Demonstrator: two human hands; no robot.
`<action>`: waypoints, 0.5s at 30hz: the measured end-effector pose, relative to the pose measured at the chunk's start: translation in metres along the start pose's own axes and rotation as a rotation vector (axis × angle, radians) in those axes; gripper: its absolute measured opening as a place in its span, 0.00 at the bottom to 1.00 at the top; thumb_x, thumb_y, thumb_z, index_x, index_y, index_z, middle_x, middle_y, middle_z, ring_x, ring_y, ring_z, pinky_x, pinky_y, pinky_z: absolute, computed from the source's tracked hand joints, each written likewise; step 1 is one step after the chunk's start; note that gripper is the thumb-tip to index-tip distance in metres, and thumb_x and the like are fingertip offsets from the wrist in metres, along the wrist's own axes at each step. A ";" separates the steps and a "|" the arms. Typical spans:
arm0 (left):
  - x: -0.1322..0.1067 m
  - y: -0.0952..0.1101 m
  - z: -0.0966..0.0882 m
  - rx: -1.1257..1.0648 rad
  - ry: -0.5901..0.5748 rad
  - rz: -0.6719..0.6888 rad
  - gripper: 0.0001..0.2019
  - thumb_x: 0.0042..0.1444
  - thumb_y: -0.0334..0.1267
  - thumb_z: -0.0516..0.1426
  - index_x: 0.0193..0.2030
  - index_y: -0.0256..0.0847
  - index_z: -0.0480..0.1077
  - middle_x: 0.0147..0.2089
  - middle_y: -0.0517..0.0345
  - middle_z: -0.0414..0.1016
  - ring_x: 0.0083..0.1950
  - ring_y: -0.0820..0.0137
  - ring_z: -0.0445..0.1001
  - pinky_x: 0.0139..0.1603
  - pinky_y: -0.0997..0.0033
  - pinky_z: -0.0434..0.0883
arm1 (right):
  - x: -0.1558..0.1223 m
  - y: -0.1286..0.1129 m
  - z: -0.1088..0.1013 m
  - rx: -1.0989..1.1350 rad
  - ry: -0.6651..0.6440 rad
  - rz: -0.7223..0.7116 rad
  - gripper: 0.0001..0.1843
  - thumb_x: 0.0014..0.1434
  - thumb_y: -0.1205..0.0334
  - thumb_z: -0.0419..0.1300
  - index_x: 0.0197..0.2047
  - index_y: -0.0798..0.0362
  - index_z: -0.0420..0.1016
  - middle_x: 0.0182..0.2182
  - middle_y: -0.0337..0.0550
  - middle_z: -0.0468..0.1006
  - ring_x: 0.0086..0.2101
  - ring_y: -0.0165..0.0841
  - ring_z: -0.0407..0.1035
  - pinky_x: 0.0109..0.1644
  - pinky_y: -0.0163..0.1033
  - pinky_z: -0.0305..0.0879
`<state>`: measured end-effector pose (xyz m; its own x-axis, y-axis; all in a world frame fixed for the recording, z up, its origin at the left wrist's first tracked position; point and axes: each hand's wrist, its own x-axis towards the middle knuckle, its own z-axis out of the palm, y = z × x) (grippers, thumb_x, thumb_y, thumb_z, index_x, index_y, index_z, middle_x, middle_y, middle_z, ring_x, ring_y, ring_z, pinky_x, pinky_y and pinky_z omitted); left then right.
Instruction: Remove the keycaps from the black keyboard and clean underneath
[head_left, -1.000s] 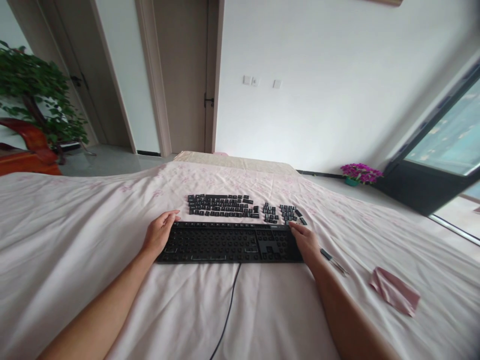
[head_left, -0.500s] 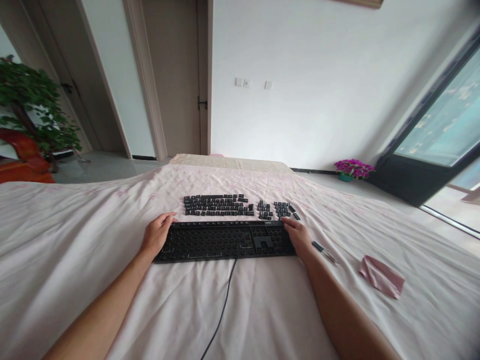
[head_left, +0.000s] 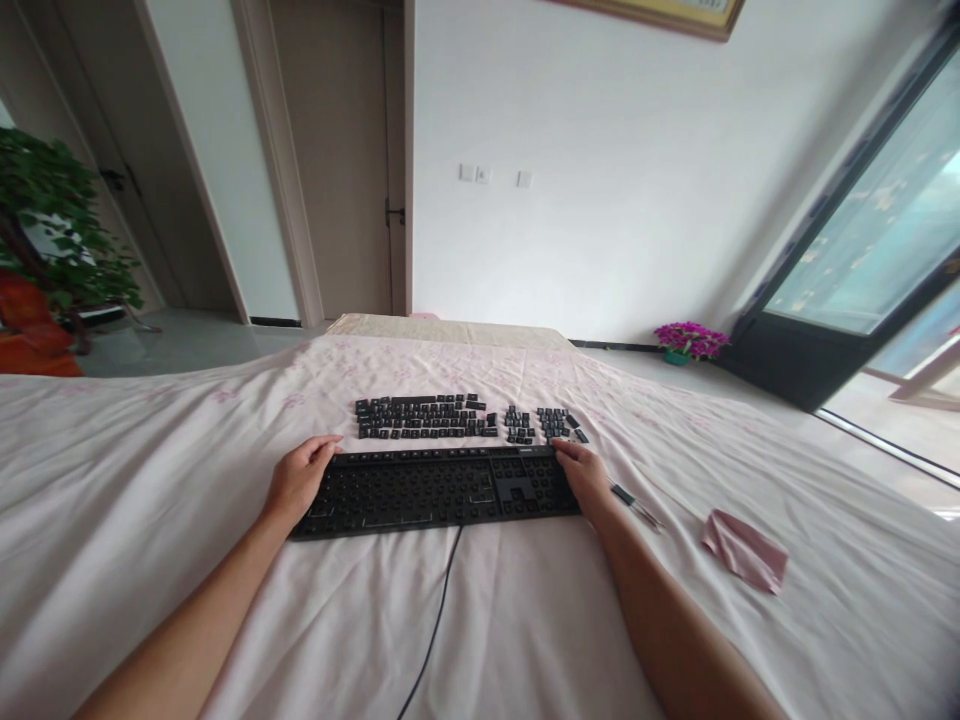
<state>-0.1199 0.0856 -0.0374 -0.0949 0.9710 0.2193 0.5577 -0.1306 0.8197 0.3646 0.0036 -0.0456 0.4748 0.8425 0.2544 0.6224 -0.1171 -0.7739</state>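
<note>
A black keyboard (head_left: 420,488) lies on the cloth in front of me, most of its keycaps off and its bare key sockets showing. My left hand (head_left: 301,478) grips its left end, thumb and fingers closed at the upper corner. At the right end, my right hand (head_left: 583,474) holds the edge in the same way. Just beyond the keyboard, loose black keycaps (head_left: 427,420) are laid out in groups that follow the key layout. A thin black cable (head_left: 435,625) runs from the keyboard's near edge towards me.
A small tool with a dark handle and metal prongs (head_left: 637,507) rests right of my right hand. Farther right lies a folded pink cloth (head_left: 746,550). The pale bedspread (head_left: 525,620) is wrinkled. Pink flowers (head_left: 691,340) stand by the far wall.
The keyboard's left end has come slightly towards me, with both hands still on it. The whole view has shifted a little to the right and up.
</note>
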 end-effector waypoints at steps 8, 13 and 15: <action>0.000 -0.002 0.000 0.047 0.013 0.019 0.19 0.54 0.50 0.54 0.47 0.44 0.77 0.43 0.57 0.82 0.46 0.60 0.77 0.49 0.67 0.70 | 0.000 -0.004 -0.003 -0.143 -0.040 -0.015 0.22 0.57 0.58 0.54 0.51 0.51 0.79 0.46 0.46 0.81 0.49 0.40 0.73 0.54 0.42 0.65; 0.001 -0.003 -0.001 0.051 -0.016 0.019 0.20 0.54 0.51 0.53 0.47 0.45 0.77 0.44 0.58 0.82 0.46 0.61 0.77 0.48 0.68 0.71 | 0.000 -0.030 -0.011 -0.368 -0.011 -0.085 0.19 0.60 0.55 0.55 0.50 0.47 0.80 0.49 0.46 0.77 0.47 0.40 0.72 0.51 0.43 0.65; 0.001 -0.003 -0.001 0.059 -0.027 0.023 0.20 0.55 0.51 0.53 0.47 0.45 0.77 0.44 0.59 0.81 0.47 0.61 0.77 0.49 0.68 0.70 | 0.004 -0.047 -0.013 -0.432 0.004 -0.172 0.16 0.60 0.55 0.56 0.48 0.45 0.81 0.50 0.44 0.76 0.47 0.39 0.70 0.51 0.42 0.63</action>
<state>-0.1224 0.0867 -0.0389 -0.0598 0.9731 0.2225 0.6071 -0.1415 0.7820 0.3447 0.0056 -0.0007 0.3436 0.8669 0.3611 0.8943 -0.1847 -0.4076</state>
